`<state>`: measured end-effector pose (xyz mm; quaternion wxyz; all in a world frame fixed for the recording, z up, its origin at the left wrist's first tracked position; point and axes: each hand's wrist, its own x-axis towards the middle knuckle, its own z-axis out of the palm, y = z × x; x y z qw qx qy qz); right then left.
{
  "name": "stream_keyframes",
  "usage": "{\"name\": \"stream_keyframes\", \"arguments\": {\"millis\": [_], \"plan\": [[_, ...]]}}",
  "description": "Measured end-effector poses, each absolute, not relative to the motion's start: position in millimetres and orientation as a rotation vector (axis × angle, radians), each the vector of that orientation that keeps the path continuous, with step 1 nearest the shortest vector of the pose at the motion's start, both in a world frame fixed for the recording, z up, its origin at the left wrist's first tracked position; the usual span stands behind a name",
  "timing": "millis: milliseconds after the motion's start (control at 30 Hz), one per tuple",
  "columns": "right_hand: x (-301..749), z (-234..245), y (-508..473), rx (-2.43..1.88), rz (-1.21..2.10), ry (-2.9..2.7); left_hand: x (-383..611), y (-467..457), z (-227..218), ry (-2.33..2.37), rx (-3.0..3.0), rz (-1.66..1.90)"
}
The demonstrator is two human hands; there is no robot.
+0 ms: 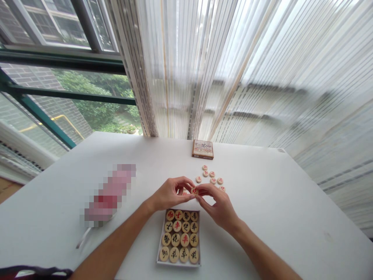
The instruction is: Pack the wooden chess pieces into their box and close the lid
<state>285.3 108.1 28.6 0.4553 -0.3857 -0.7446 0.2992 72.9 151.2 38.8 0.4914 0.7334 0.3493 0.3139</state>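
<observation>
The left hand and the right hand jointly grasped one xiangqi piece at its edges, thumb below and fingers above on each side. The piece bore a red character, turned toward the viewer, and was located between the fingertips, just beyond the far edge of a shallow white tray. The tray lay on the white table and contained sixteen seated pieces in a four-by-four array: four with red characters, twelve with black. All seated pieces were face up.

Loose red-character pieces lay scattered on the table beyond the hands; a further red-character piece was partly hidden by the left hand. A flat printed box lay behind the loose group. A pink object, pixelated beyond identification, was positioned left of the left forearm. A striped sheer curtain hung behind the table, beside a green-framed window.
</observation>
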Motion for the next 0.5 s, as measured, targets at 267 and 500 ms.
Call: {"name": "stream_keyframes", "arguments": {"millis": [267, 500], "plan": [[284.0, 30.8, 106.6, -0.971, 0.806, -1.811, 72.2, 152.1, 38.6, 0.828, 1.784, 0.775], [283.7, 30.8, 106.7, -0.972, 0.771, -1.834, 71.5, 152.1, 37.6, 0.816, 1.779, 0.769]]}}
